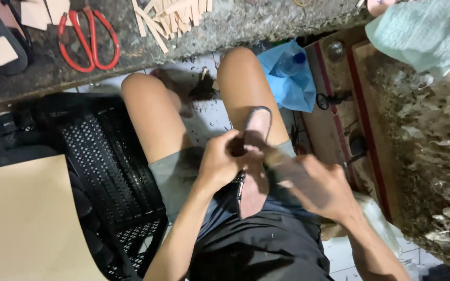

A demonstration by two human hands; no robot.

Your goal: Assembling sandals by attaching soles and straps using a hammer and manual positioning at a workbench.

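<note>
Holding a pinkish shoe insole (254,156) over our lap, we have the left hand (220,162) closed on its edge about the middle, fingers curled round the dark-rimmed side, while the right hand (316,184) is closed just beside it on the other side; it is blurred, so we cannot tell whether it pinches the insole itself or a small tool against it. The insole stands lengthwise between our knees, its rounded end with a dark border pointing away from us and its near end resting on our dark shorts (256,244). To do this well, we judge that the left hand should keep the piece firmly against the thigh so it does not twist, and that the right hand should work in short, controlled strokes along the rim, away from the left fingers. Around us: a black plastic crate (113,171) just left of our left leg with a sheet of tan card (22,224) over its near side, red-handled scissors (87,39) and a heap of pale wooden strips (170,18) on the stone bench ahead, a blue plastic bag (287,78) on the floor beyond our right knee, and a rough wooden table (371,130) crusted with dried glue to the right. The crate and table hem our elbows in, so we judge there is little room for wide movements.
</note>
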